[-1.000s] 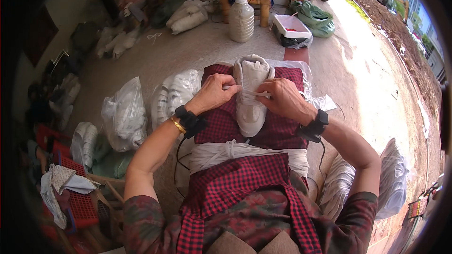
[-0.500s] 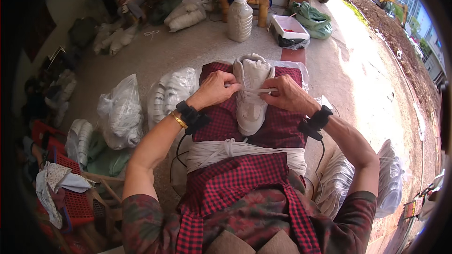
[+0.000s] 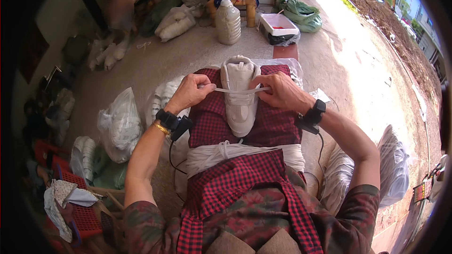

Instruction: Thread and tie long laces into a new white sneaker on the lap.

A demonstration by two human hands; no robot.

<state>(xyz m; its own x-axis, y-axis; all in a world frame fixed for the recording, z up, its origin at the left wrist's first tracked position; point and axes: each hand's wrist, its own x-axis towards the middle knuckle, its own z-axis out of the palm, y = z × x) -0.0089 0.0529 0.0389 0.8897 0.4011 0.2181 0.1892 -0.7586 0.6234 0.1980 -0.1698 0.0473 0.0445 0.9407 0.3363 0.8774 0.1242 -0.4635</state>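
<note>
A white sneaker [image 3: 241,115] rests on my lap over a red-and-black checked apron [image 3: 212,124], its toe pointing toward me. A flat white shoelace [image 3: 235,92] is stretched straight across the shoe's front. My left hand [image 3: 190,94] pinches one end, just left of the shoe. On the other side my right hand [image 3: 281,92] grips the lace between thumb and fingers, close over the shoe's right edge. Nearer my waist, a thick bundle of white laces [image 3: 202,160] lies across the apron. Both wrists wear black strapped devices with cables.
Clear bags of white goods stand on the floor at left [image 3: 121,127] and right [image 3: 393,169]. A red plastic chair [image 3: 84,214] holds cloths at lower left. Ahead are a large plastic bottle [image 3: 229,23], a white tray [image 3: 278,24] and a green sack [image 3: 301,15]. Another person sits far left.
My hands have moved apart, drawing the lace from a crossed, loose position over the shoe into a straight, taut line. The whole view has also shifted slightly.
</note>
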